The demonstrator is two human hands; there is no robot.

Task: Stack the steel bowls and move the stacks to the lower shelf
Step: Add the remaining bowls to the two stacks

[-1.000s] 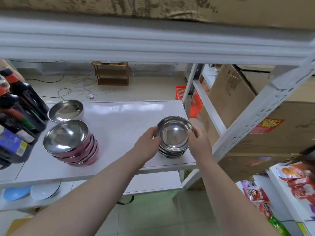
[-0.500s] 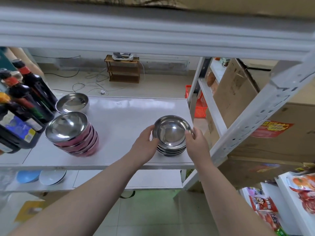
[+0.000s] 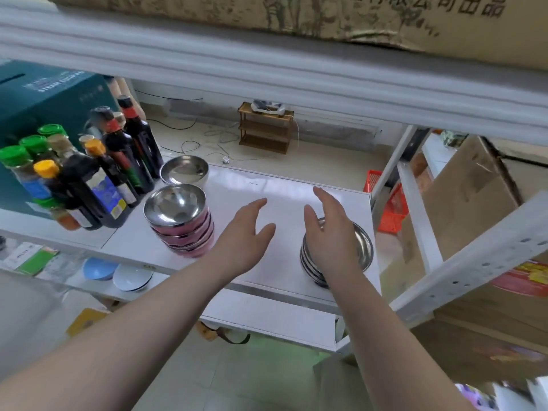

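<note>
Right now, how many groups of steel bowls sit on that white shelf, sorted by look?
Pink-sided stack: 1
Plain steel stack, under the right hand: 1
Single loose steel bowl: 1
Total: 3 groups. How many bowls are in each stack cannot be told. The left hand is open and holds nothing.

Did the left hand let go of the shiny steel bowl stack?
Yes. The left hand has moved left off the steel bowl stack, toward the pink-sided bowl stack.

Bright even daylight, glare on the white shelf [image 3: 267,185], wide-angle bending at edges, blurred lower-right corner
</note>
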